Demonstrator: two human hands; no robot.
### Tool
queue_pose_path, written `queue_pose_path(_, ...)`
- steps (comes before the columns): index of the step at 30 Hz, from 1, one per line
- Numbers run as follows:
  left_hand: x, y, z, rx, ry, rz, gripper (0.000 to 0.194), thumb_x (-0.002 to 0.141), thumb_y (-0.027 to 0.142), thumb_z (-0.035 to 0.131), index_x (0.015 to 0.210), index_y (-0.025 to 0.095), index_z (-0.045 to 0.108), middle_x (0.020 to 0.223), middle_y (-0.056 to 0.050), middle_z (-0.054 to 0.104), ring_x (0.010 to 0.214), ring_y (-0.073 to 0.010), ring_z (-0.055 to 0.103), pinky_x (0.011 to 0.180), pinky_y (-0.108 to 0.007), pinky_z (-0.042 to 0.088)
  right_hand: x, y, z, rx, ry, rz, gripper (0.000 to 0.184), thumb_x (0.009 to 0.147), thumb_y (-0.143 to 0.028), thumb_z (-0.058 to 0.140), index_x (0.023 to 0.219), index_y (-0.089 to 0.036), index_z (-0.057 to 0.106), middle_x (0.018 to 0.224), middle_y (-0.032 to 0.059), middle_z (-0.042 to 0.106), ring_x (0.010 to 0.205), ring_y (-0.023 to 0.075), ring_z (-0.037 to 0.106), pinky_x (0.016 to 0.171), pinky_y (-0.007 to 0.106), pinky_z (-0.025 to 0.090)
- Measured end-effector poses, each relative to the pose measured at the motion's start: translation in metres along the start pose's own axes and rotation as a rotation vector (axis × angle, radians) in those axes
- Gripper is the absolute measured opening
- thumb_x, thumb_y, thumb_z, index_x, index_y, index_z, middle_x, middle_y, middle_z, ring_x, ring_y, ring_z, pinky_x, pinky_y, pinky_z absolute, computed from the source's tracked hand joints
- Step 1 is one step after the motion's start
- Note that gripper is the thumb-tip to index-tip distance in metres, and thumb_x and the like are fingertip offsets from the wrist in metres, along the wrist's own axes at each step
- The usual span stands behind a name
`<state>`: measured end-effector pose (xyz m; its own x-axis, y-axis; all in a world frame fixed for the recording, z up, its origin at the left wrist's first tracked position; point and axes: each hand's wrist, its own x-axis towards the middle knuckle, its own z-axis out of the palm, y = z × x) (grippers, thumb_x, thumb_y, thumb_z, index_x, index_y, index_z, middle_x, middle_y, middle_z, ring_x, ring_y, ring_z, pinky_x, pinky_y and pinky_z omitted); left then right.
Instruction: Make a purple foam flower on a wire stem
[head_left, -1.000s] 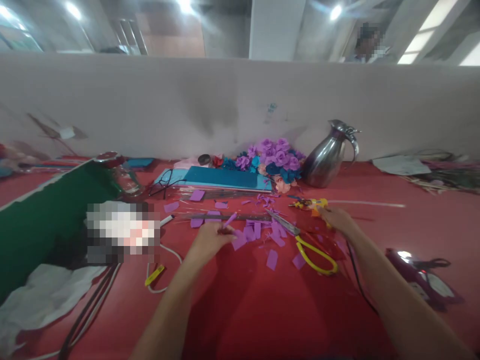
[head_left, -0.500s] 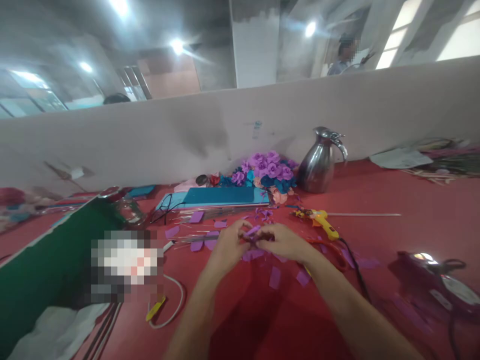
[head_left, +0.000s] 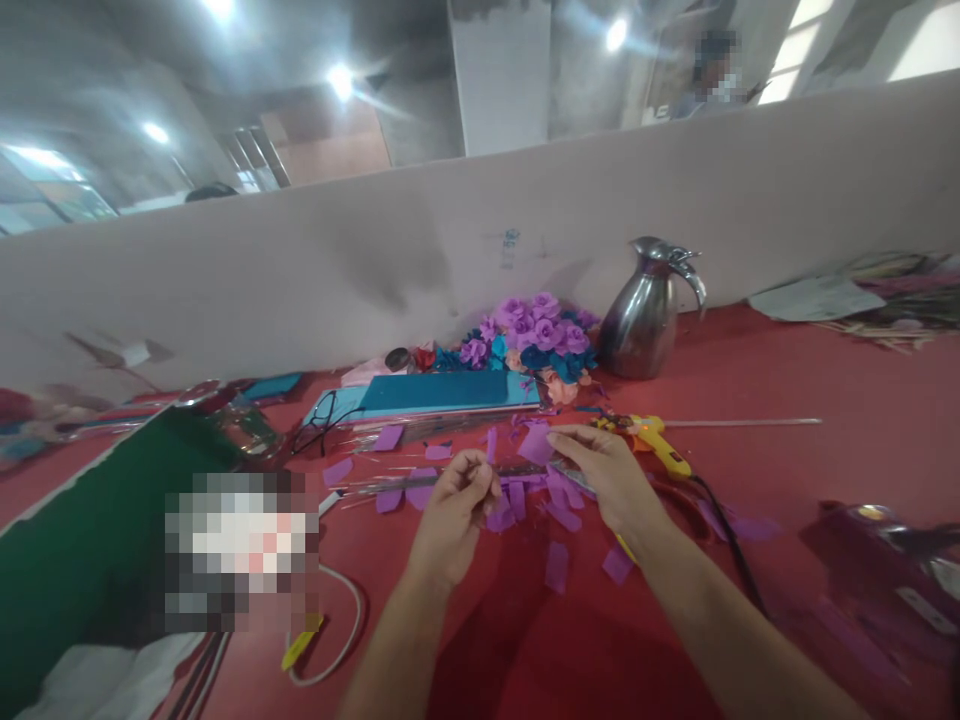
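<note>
My left hand point(head_left: 461, 505) is closed, fingertips pinched on a narrow purple paper piece point(head_left: 491, 445) that sticks up above them. Between the thumb and fingers of my right hand point(head_left: 600, 465) is a purple paper square point(head_left: 535, 443), held a little to the right of the left hand. The two hands are apart. Cut purple paper pieces point(head_left: 556, 567) lie on the red tabletop below and around them. Partly hidden by my right forearm are scissors with red handles point(head_left: 686, 510). A yellow glue gun point(head_left: 664, 448) lies just beyond the right hand.
Purple, blue and peach paper flowers point(head_left: 544, 335) are piled at the back beside a steel jug point(head_left: 643, 315). Blue paper sheets point(head_left: 439, 390) lie left of them. A green box wall point(head_left: 90, 510) stands at left, near a white cable point(head_left: 356, 610). Another person point(head_left: 705, 85) is beyond the partition.
My hands have moved apart from each other. The right hand now holds a purple square out to the right, while the left hand keeps a narrow piece. The view has shifted slightly.
</note>
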<state>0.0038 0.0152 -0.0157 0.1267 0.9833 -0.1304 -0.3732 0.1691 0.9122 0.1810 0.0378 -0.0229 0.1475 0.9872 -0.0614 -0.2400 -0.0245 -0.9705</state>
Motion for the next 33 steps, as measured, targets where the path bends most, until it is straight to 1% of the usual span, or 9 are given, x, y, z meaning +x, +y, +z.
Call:
queue_pose_path(3,-0.001,-0.003,0.004,-0.094,-0.022,-0.067,0.029,0.064,0.033,0.080,0.070,0.017,0.057,0.062,0.003,0.056,0.051,-0.0054,0.043,0.050,-0.018,0.033,-0.005,-0.003,0.004,0.047,-0.009,0.018,0.024,0.059,-0.040,0.077,0.071,-0.020,0.074,0.065,0.0001,0.067,0.062,0.0140,0.056,0.064,0.028,0.045)
queue_pose_path(9,0.001,-0.010,0.004,-0.181,0.023,-0.158,0.031,0.056,0.028,0.086,0.070,0.015,0.061,0.065,0.003,0.056,0.053,-0.0042,0.047,0.051,-0.017,0.037,-0.009,-0.004,0.008,0.016,-0.017,0.010,0.027,0.062,-0.040,0.075,0.078,-0.019,0.077,0.068,0.0025,0.070,0.064,0.0156,0.058,0.064,0.029,0.045)
queue_pose_path(12,0.002,-0.011,0.004,-0.180,0.035,-0.157,0.033,0.052,0.025,0.088,0.071,0.014,0.064,0.062,0.004,0.055,0.052,-0.0039,0.047,0.051,-0.016,0.038,-0.009,-0.004,0.008,0.004,-0.016,0.010,0.026,0.062,-0.039,0.075,0.079,-0.019,0.077,0.069,0.0027,0.071,0.064,0.0155,0.058,0.063,0.028,0.044)
queue_pose_path(15,0.001,-0.012,0.006,-0.161,0.042,-0.143,0.032,0.051,0.024,0.088,0.070,0.014,0.065,0.060,0.004,0.054,0.051,-0.0040,0.047,0.050,-0.016,0.038,-0.010,-0.003,0.009,-0.002,-0.019,0.003,0.026,0.063,-0.039,0.074,0.079,-0.019,0.077,0.069,0.0023,0.070,0.063,0.0152,0.057,0.061,0.027,0.043)
queue_pose_path(19,0.001,-0.013,0.008,-0.153,0.062,-0.140,0.031,0.050,0.024,0.088,0.068,0.014,0.065,0.061,0.004,0.056,0.054,-0.0045,0.050,0.051,-0.016,0.039,-0.010,-0.003,0.009,-0.022,-0.014,0.003,0.027,0.063,-0.040,0.074,0.080,-0.019,0.077,0.066,0.0018,0.069,0.061,0.0152,0.056,0.060,0.027,0.042)
queue_pose_path(22,0.002,-0.014,0.008,-0.150,0.085,-0.136,0.031,0.049,0.025,0.088,0.067,0.014,0.066,0.062,0.004,0.058,0.055,-0.0046,0.051,0.054,-0.016,0.041,-0.010,-0.003,0.008,-0.028,-0.015,-0.003,0.027,0.064,-0.041,0.073,0.080,-0.019,0.077,0.069,0.0030,0.071,0.063,0.0159,0.058,0.061,0.028,0.044)
queue_pose_path(28,-0.001,-0.016,0.009,-0.113,0.080,-0.131,0.026,0.056,0.027,0.085,0.070,0.015,0.067,0.061,0.003,0.060,0.053,-0.0062,0.055,0.054,-0.019,0.042,-0.008,-0.001,0.007,-0.027,-0.017,-0.012,0.027,0.064,-0.039,0.073,0.081,-0.019,0.077,0.072,0.0041,0.072,0.065,0.0167,0.060,0.062,0.028,0.046)
queue_pose_path(33,-0.002,-0.016,0.013,-0.065,0.091,-0.127,0.028,0.053,0.027,0.086,0.069,0.016,0.066,0.060,0.004,0.060,0.052,-0.0065,0.055,0.052,-0.018,0.041,-0.009,-0.002,0.009,-0.029,-0.008,-0.015,0.026,0.063,-0.040,0.073,0.079,-0.019,0.077,0.071,0.0035,0.072,0.064,0.0166,0.060,0.061,0.029,0.046)
